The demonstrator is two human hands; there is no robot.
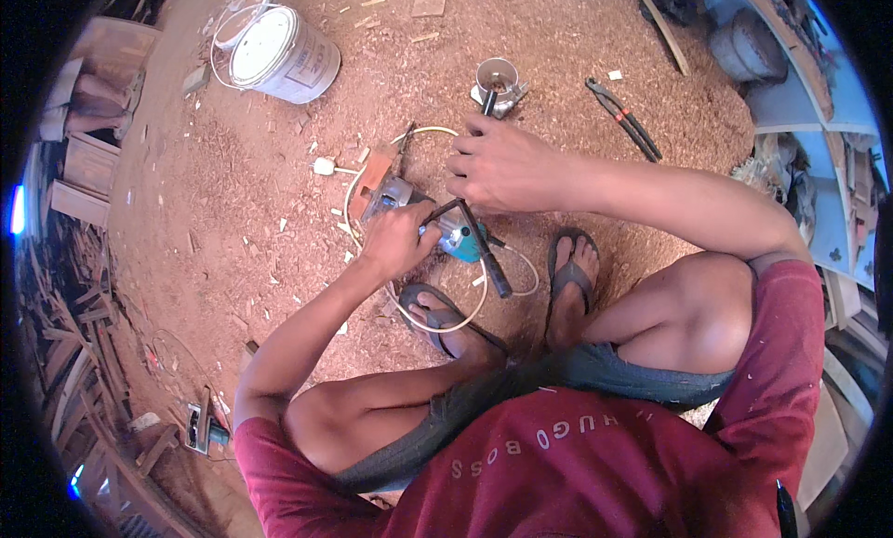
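Note:
On the ground in front of my feet lies a teal and silver power tool (465, 240) with a pale cable. My left hand (398, 236) is closed over its silver end, hiding part of it. A thin black rod (445, 212) runs from that hand's thumb to a black bar with a thick grip (498, 276). My right hand (498, 166) has its fingers curled around a black handle (487, 103) that sticks out beyond them. Whether handle and bar are one piece is hidden by the hand. Under the tool's far end lies an orange-brown flat piece (375, 170).
Beyond my right hand stands a silver metal cup (498, 75). Long-handled pincers (623, 119) lie to the right. A white lidded bucket (293, 59) stands far left. A white plug (324, 166) lies left of the tool. Wood shavings cover the ground; wood scraps (84, 352) pile up at left.

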